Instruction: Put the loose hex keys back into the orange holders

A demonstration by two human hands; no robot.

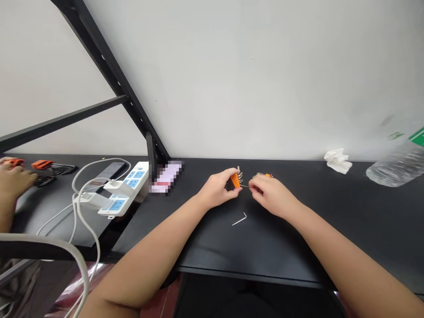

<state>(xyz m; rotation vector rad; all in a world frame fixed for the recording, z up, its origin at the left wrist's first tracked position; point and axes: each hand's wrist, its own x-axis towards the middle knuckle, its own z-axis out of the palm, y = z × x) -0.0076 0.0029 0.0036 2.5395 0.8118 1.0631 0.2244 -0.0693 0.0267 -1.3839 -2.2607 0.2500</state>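
Note:
My left hand [219, 187] is closed around an orange hex key holder [235, 179] with several metal keys sticking up from it. My right hand [270, 192] pinches a thin hex key [245, 186] whose tip meets the holder. Behind my right hand lies a second orange holder with keys [264, 175], partly hidden by the fingers. One loose L-shaped hex key [240, 219] lies on the black table [364, 221] just in front of both hands.
A crumpled white tissue [338, 160] and a clear plastic bottle [395, 165] lie at the far right. A white power strip [124, 192] with cables sits left of a black frame post [150, 154]. Another person's hand [15, 181] rests beside more orange hex key sets [43, 164].

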